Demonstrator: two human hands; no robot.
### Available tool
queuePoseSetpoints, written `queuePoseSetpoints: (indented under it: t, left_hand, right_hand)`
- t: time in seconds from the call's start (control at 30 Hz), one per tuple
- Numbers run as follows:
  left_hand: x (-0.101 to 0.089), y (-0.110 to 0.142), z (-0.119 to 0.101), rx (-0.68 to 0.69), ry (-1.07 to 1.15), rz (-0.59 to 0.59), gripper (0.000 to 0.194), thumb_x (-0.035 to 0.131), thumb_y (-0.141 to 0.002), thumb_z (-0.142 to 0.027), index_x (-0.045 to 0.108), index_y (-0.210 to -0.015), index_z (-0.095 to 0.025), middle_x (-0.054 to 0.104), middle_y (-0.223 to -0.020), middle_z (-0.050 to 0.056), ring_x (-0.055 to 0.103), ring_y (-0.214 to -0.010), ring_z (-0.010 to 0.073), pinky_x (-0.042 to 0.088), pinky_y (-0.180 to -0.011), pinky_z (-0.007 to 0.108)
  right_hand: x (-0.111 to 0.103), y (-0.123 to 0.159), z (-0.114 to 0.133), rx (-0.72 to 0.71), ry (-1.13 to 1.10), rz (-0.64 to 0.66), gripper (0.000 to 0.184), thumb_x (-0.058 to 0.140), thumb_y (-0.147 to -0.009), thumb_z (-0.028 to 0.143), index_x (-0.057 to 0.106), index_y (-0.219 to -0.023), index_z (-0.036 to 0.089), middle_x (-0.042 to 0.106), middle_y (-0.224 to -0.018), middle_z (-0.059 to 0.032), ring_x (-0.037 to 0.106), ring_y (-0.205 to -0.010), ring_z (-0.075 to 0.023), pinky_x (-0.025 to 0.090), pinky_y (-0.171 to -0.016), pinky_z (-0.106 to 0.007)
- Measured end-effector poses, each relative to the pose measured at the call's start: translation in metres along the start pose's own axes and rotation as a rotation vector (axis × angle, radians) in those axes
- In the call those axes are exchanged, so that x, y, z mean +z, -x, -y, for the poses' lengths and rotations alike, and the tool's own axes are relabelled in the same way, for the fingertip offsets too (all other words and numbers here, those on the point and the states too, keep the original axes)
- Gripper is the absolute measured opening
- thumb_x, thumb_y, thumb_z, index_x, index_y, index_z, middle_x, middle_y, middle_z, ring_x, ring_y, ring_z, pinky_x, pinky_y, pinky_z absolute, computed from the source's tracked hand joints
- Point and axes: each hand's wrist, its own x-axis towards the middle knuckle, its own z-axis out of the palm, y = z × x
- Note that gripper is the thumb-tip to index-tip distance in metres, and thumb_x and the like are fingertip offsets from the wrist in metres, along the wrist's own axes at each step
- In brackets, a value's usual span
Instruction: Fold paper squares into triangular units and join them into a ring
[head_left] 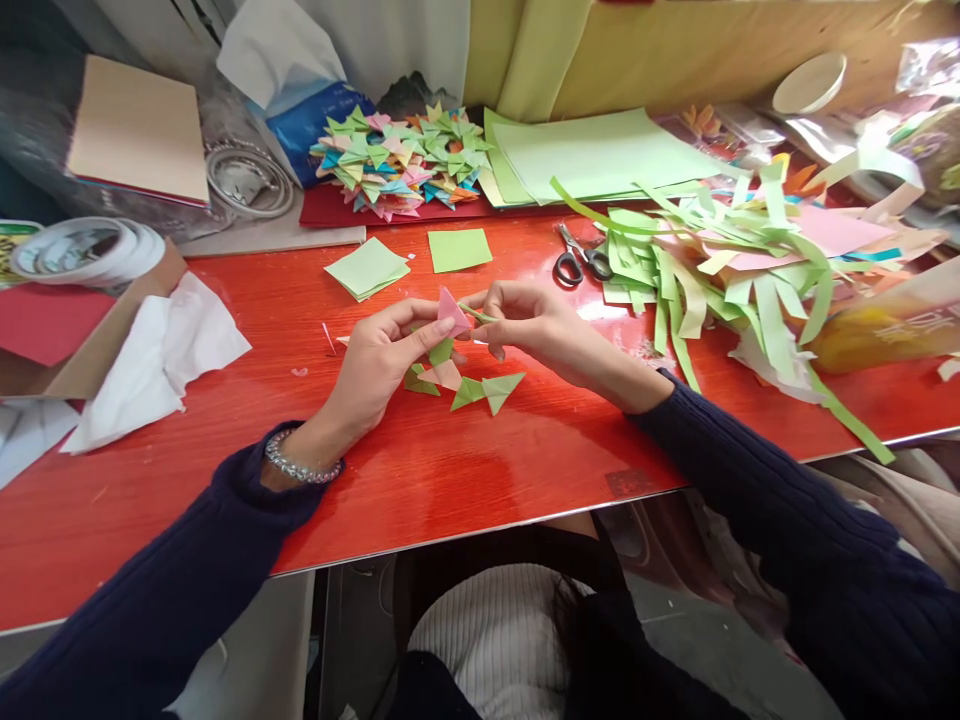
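My left hand (382,352) is closed on a pink folded paper piece (451,312), pinched between thumb and fingers, with a bit of green paper (441,351) just below the thumb. My right hand (536,328) pinches a narrow green folded paper piece (478,314) whose left end meets the pink one. How far the two fit into each other is hidden by the fingers. Below the hands lie folded green pieces (487,391) and a peach piece (445,374). Behind the hands are a stack of light green squares (367,268) and a brighter green square (460,250).
Black-handled scissors (577,262) lie beside a heap of green paper strips (682,270). Finished multicoloured paper stars (397,160) and green sheets (600,150) sit at the back. Tape rolls (86,250) and crumpled tissue (161,350) are on the left of the red table (360,490).
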Motion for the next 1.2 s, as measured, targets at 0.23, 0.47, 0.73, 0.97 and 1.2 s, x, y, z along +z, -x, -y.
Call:
queuePoseSetpoints:
  t: [0.23,0.47,0.73,0.97,1.2]
  left_hand:
    - [0.001,0.001,-0.001,0.014,0.043,0.055,0.016,0.069,-0.081,-0.031,0.070,-0.092,-0.018,0.074,-0.092,0.005,0.071,-0.080,0.0179,0.058,-0.070,0.028]
    - [0.004,0.008,-0.008,0.092,0.020,0.050,0.012,0.073,-0.079,-0.026,0.065,-0.085,-0.019,0.074,-0.090,0.004,0.071,-0.090,0.0210,0.060,-0.075,0.033]
    - [-0.001,0.010,-0.006,0.328,-0.074,0.040,0.009,0.074,-0.078,-0.022,0.067,-0.084,-0.023,0.072,-0.089,0.000,0.070,-0.092,0.0173,0.059,-0.085,0.032]
    - [-0.004,0.011,0.001,0.399,-0.119,0.050,0.011,0.074,-0.079,-0.022,0.068,-0.088,-0.026,0.072,-0.091,-0.002,0.070,-0.093,0.0168,0.060,-0.075,0.029]
    - [-0.004,0.011,0.001,0.444,-0.045,0.080,0.017,0.072,-0.080,-0.014,0.068,-0.090,-0.028,0.073,-0.091,-0.005,0.070,-0.090,0.0126,0.058,-0.071,0.022]
  right_hand:
    - [-0.008,-0.006,-0.013,0.018,0.004,-0.052,0.029,0.062,-0.084,0.045,0.063,-0.078,0.016,0.065,-0.086,-0.0045,0.057,-0.075,-0.0108,0.048,-0.074,-0.028]
    - [-0.002,0.006,0.004,-0.133,0.210,-0.315,0.035,0.062,-0.087,0.033,0.054,-0.120,0.023,0.063,-0.097,-0.0009,0.064,-0.089,-0.0127,0.053,-0.080,-0.028]
    - [0.006,0.022,0.012,-0.540,0.382,-0.287,0.016,0.063,-0.089,0.028,0.059,-0.103,0.021,0.067,-0.099,0.0000,0.068,-0.087,-0.0120,0.060,-0.077,-0.027]
    - [0.006,0.023,0.007,-0.707,0.572,-0.262,0.011,0.059,-0.091,0.021,0.063,-0.101,0.021,0.070,-0.095,0.0010,0.069,-0.089,-0.0127,0.061,-0.078,-0.027]
    - [0.003,0.027,0.004,-0.687,0.715,-0.276,0.014,0.057,-0.093,0.025,0.066,-0.103,0.022,0.070,-0.096,-0.0003,0.069,-0.088,-0.0140,0.059,-0.080,-0.030]
